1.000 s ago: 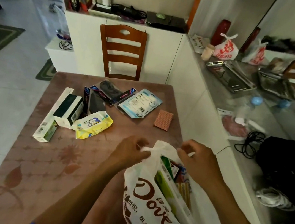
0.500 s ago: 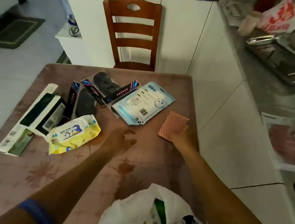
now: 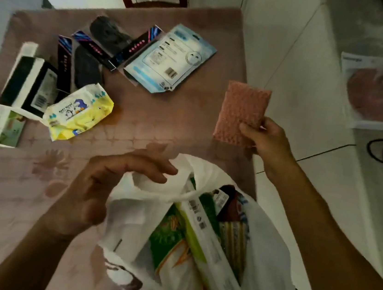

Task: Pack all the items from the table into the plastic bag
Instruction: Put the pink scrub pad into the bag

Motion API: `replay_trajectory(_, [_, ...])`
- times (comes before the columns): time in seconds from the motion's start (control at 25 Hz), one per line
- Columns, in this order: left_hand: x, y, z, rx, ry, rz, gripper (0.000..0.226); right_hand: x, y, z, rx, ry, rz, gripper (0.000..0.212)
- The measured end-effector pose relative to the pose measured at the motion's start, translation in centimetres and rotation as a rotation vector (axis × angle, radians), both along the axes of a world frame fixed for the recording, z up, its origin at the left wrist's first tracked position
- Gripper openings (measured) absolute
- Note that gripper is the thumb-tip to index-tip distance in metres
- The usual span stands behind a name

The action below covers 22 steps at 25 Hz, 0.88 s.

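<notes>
Head view shows the packing partway done: the right hand (image 3: 267, 139) has a pink textured pad (image 3: 241, 112) lifted clear of the counter (image 3: 163, 127), and the step in hand looks like carrying that pad over to the plastic bag (image 3: 198, 237). The right grip is closed on the pad's lower right corner, thumb on the front face and fingers behind, so most of the pad stands up and to the left of the grip. The bag's mouth lies below and to the left of that grip, near but not touching it.

The left hand (image 3: 113, 183) is at the bag's near handle (image 3: 156, 186), fingers curled narrowly around the white plastic and holding the mouth up. Inside the bag, green and white packets (image 3: 181, 240) and a darker wrapper already stand on end, filling much of the opening.

Next, I judge, the right grip needs to swing down and left and let the pad slide in beside those packets, while the left grip pulls the handle outward to widen the gap.

Well above and to the left of both grips, more things wait on the counter: a yellow wipes pack (image 3: 78, 111), a pale blue flat packet (image 3: 169, 58), two dark packets with striped cards, and some boxes (image 3: 27, 86).
</notes>
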<state>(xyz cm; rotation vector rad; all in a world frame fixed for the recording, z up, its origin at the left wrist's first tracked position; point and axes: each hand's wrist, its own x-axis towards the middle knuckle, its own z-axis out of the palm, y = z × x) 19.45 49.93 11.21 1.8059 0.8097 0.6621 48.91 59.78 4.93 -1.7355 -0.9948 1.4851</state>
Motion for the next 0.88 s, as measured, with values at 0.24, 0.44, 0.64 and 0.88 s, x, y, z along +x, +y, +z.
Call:
replay_trajectory(0.24, [4.7,-4.3,5.2,-0.059,-0.026,0.53,0.01,3.7,-15.6,10.9,0.203,0.042,-0.102,0.016])
replay_trajectory(0.44, [4.6,-6.8,6.9,-0.265,-0.131,0.691,0.006,0.6,-22.6,13.2,0.06,-0.205,0.318,0.012])
replay_trajectory(0.64, [3.0,-8.5,7.5,-0.29,-0.081,0.699,0.021,-3.7,-24.7,13.1,0.163,-0.621,0.317,0.023])
replay_trajectory(0.88, [1.1,-7.3,6.5,-0.354,-0.107,0.749,0.04,-8.2,-20.4,16.9,0.382,-0.542,0.245,0.017])
